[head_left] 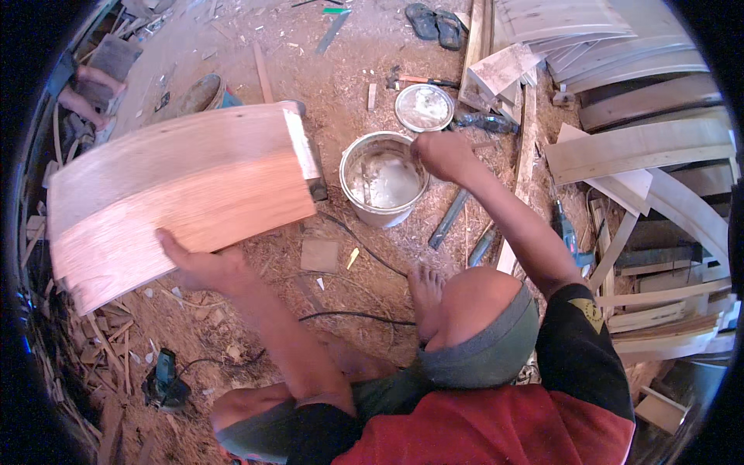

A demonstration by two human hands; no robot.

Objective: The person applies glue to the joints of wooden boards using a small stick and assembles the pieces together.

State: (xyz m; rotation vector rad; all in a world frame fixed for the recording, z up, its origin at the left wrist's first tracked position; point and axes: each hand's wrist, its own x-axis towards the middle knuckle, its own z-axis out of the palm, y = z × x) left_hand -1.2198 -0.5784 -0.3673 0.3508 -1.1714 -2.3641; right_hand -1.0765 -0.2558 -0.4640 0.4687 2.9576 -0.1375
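Observation:
My left hand (209, 270) grips the lower edge of a broad wooden board (194, 194), thumb on its upper face. The board is held tilted above the floor, orange-brown along its lower half and paler grey along the upper half. At the right rim of a white bucket (380, 216), my right hand (446, 156) is closed in a fist; what it holds is hidden. Whitish, paste-like stuff coats the inside of the bucket. Just beyond it lies a round lid (425, 107) smeared with white.
Curved wooden boards (635, 151) are stacked along the right. A green power tool (164, 380) stands at lower left, its black cable (349, 314) crossing the floor. A drill (568, 232), a hammer (422, 80) and sandals (434, 25) lie about. Another person's arm (81, 105) shows far left.

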